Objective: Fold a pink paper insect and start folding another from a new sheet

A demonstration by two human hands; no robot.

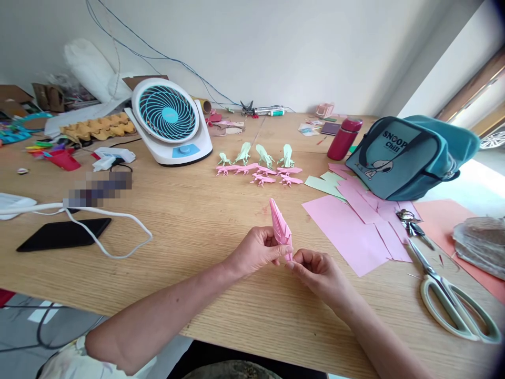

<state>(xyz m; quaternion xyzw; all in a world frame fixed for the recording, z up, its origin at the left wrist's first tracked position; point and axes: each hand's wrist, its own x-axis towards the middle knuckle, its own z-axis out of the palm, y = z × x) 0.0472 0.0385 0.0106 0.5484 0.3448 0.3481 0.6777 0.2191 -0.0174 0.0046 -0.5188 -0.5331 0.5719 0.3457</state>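
Pink folded paper [281, 226] held up above worktop [189, 210], tapered end upward and leaning slightly left; pink folded figures [263, 180] and green folded figures [264, 156] stood beyond it

Lower part gripped by left hand [254, 252], thumb laid across front; bottom tip pinched between thumb and fingers [303, 270] of right hand [321, 271]

Judged very light, stiff along layered creases, easily crushed at thin edges; little slip expected from dry paper

Best held gently low down, where layers look thickest; tapered end best left unsqueezed
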